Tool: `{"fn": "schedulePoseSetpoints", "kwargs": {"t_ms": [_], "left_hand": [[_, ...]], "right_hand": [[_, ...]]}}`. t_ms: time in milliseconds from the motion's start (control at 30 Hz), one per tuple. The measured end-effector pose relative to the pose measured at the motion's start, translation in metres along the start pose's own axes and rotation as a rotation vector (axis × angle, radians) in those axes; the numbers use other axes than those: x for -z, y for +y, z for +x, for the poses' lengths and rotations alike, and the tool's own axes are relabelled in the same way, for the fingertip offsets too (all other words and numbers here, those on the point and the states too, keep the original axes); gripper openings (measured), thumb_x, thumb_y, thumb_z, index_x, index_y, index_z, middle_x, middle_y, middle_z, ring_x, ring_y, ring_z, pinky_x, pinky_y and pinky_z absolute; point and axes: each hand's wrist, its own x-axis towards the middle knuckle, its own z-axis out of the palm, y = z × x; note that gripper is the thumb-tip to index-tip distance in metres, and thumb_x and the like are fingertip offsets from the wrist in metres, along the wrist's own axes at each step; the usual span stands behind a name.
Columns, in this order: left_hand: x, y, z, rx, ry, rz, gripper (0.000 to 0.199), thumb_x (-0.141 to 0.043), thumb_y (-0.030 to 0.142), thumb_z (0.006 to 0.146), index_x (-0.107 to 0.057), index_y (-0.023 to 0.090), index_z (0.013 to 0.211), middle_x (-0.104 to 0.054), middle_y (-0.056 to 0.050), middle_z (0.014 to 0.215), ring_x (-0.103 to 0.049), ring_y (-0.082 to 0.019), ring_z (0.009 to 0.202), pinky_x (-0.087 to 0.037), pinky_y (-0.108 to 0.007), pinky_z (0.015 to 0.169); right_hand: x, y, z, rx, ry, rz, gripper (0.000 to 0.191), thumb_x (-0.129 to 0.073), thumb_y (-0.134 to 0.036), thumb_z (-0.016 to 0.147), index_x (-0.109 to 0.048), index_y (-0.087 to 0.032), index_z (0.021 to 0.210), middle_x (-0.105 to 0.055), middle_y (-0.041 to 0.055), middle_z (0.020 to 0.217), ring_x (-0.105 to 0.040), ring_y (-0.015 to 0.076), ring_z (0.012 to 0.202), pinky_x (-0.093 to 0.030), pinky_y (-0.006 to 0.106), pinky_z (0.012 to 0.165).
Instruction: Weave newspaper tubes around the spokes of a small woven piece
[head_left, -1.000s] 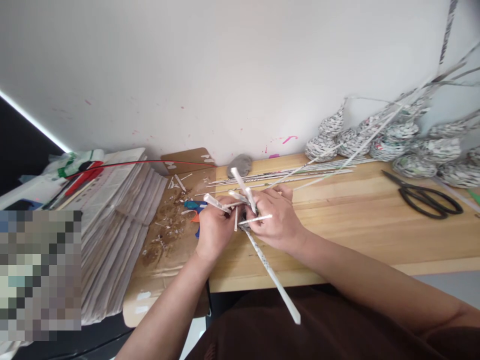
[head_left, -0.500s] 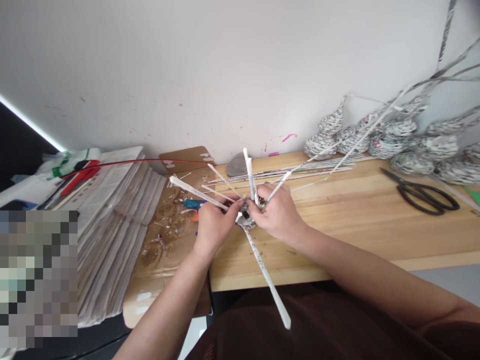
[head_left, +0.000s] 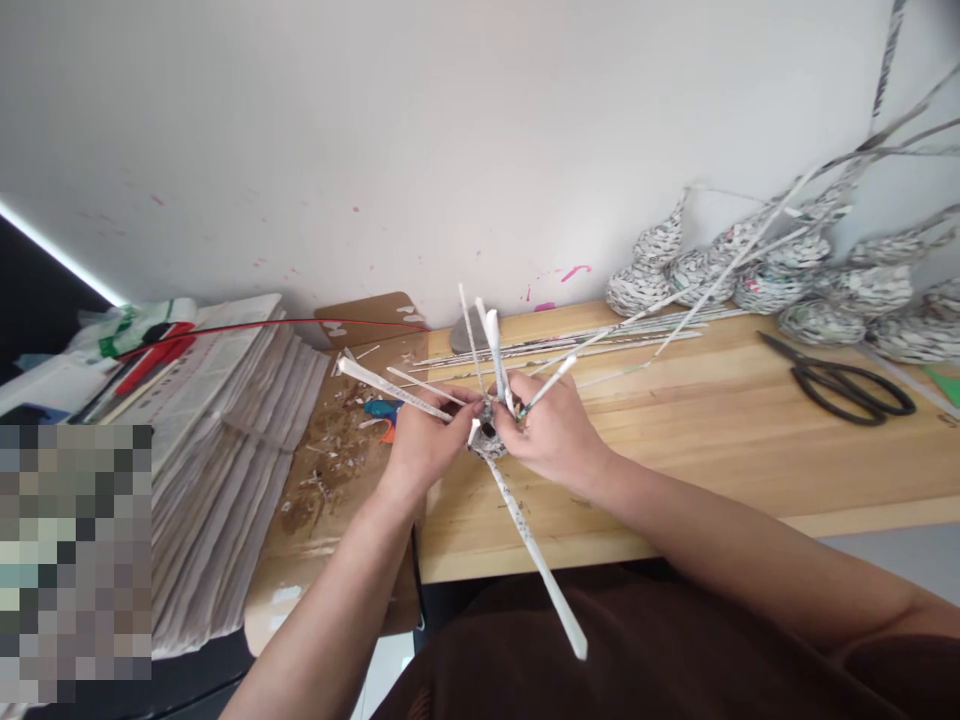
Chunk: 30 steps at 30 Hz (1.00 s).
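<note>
A small woven paper piece (head_left: 491, 447) with a dark round opening sits between my hands, low over the wooden table. Several rolled paper tubes stick out of it; one long paper tube (head_left: 536, 553) points down toward my lap. My left hand (head_left: 433, 430) grips its left side, thumb and fingers closed at the rim, with tubes passing by the fingers. On the right side, my right hand (head_left: 553, 425) pinches the rim and the base of the upright tubes (head_left: 495, 350). The fingertips partly cover the weave.
Black scissors (head_left: 847, 390) lie on the table's right. Woven paper gourd shapes (head_left: 772, 285) stand by the wall. Thin paper tubes (head_left: 600, 340) lie along the back near a grey stone (head_left: 466, 337). Stacked newspapers (head_left: 255, 460) and scrap-strewn cardboard (head_left: 322, 480) are at left.
One thin tube behind the piece has swung from leaning left to nearly upright. Both hands stay at the rim of the woven piece. The view has shifted slightly.
</note>
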Motion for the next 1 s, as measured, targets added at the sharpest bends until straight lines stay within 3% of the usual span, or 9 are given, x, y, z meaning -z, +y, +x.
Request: {"fn": "schedulePoseSetpoints", "kwargs": {"t_ms": [200, 367, 500, 567, 667, 833, 900, 1000], "left_hand": [[0.002, 0.011, 0.005, -0.032, -0.083, 0.089, 0.014, -0.067, 0.023, 0.079, -0.079, 0.019, 0.080, -0.080, -0.002, 0.080, -0.074, -0.020, 0.076, -0.055, -0.028, 0.071], [0.003, 0.007, 0.004, -0.082, -0.015, 0.204, 0.011, -0.064, 0.019, 0.077, -0.074, 0.018, 0.073, -0.075, -0.001, 0.072, -0.068, -0.017, 0.069, -0.050, -0.025, 0.064], [0.009, -0.005, -0.002, -0.114, 0.010, 0.190, 0.013, -0.062, 0.025, 0.079, -0.064, 0.018, 0.067, -0.066, 0.000, 0.066, -0.059, -0.015, 0.063, -0.044, -0.025, 0.060], [0.014, -0.011, -0.005, -0.073, -0.003, 0.161, 0.013, -0.061, 0.027, 0.080, -0.064, 0.018, 0.071, -0.066, 0.000, 0.067, -0.059, -0.015, 0.064, -0.044, -0.025, 0.060], [0.022, -0.015, -0.011, -0.044, -0.003, 0.153, 0.013, -0.059, 0.028, 0.081, -0.065, 0.018, 0.076, -0.067, -0.001, 0.071, -0.059, -0.016, 0.067, -0.045, -0.026, 0.063], [0.035, -0.016, -0.021, -0.097, 0.092, 0.160, 0.011, -0.058, 0.027, 0.082, -0.063, 0.018, 0.076, -0.064, -0.002, 0.074, -0.058, -0.016, 0.070, -0.045, -0.027, 0.066], [0.039, -0.017, -0.025, -0.080, 0.082, 0.134, 0.012, -0.059, 0.028, 0.081, -0.063, 0.018, 0.077, -0.064, -0.002, 0.075, -0.059, -0.017, 0.072, -0.046, -0.027, 0.067], [0.041, -0.019, -0.029, -0.023, 0.037, 0.058, 0.012, -0.060, 0.028, 0.082, -0.065, 0.017, 0.082, -0.066, -0.002, 0.077, -0.060, -0.017, 0.073, -0.047, -0.027, 0.069]], "right_hand": [[-0.006, 0.001, -0.002, 0.076, 0.108, -0.082, 0.009, -0.057, -0.019, 0.084, -0.065, -0.018, 0.088, -0.068, 0.0040, 0.073, -0.059, 0.0225, 0.078, -0.031, 0.036, 0.075], [-0.002, -0.001, -0.006, 0.209, 0.152, -0.092, 0.013, -0.057, -0.016, 0.085, -0.066, -0.018, 0.095, -0.072, 0.0033, 0.080, -0.058, 0.0225, 0.081, -0.033, 0.039, 0.078], [0.001, -0.004, -0.010, 0.368, 0.267, 0.035, 0.013, -0.061, -0.016, 0.086, -0.067, -0.023, 0.096, -0.075, 0.0026, 0.104, -0.059, 0.0256, 0.104, -0.036, 0.043, 0.094], [-0.001, -0.004, -0.011, 0.405, 0.278, 0.152, 0.013, -0.061, -0.016, 0.087, -0.065, -0.022, 0.097, -0.075, 0.0035, 0.105, -0.061, 0.0233, 0.101, -0.041, 0.041, 0.093], [-0.006, -0.006, -0.015, 0.324, 0.190, 0.313, 0.009, -0.061, -0.022, 0.091, -0.061, -0.020, 0.100, -0.072, 0.0069, 0.096, -0.063, 0.0199, 0.088, -0.049, 0.034, 0.080], [-0.014, -0.010, -0.020, 0.086, -0.078, 0.497, 0.026, -0.064, -0.040, 0.092, -0.063, -0.018, 0.107, -0.070, 0.0081, 0.098, -0.065, 0.0192, 0.083, -0.051, 0.033, 0.075], [-0.018, -0.011, -0.020, -0.062, -0.166, 0.681, 0.033, -0.063, -0.047, 0.093, -0.065, -0.018, 0.108, -0.070, 0.0081, 0.100, -0.066, 0.0185, 0.083, -0.052, 0.032, 0.073], [-0.023, -0.012, -0.018, -0.206, -0.173, 1.003, 0.038, -0.063, -0.051, 0.092, -0.064, -0.020, 0.114, -0.071, 0.0074, 0.102, -0.068, 0.0179, 0.084, -0.055, 0.031, 0.072]]}}
